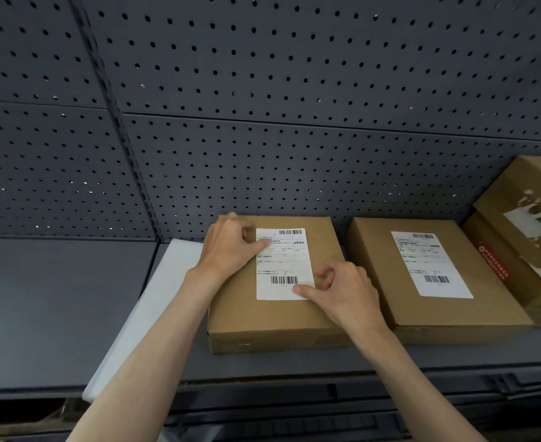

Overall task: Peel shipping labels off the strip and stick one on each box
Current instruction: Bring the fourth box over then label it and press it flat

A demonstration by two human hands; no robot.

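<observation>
A flat brown cardboard box lies on the grey shelf in the middle of the view. A white shipping label with barcodes lies flat on its top. My left hand rests on the box's upper left, a fingertip pressing the label's upper left edge. My right hand presses the label's lower right corner with its index finger, the other fingers curled. A second brown box to the right carries its own white label. No label strip is clearly visible.
A white sheet lies slantwise on the shelf left of the box and overhangs the front edge. Larger taped cardboard boxes stand at the far right. A grey pegboard wall rises behind. The grey shelf extends left.
</observation>
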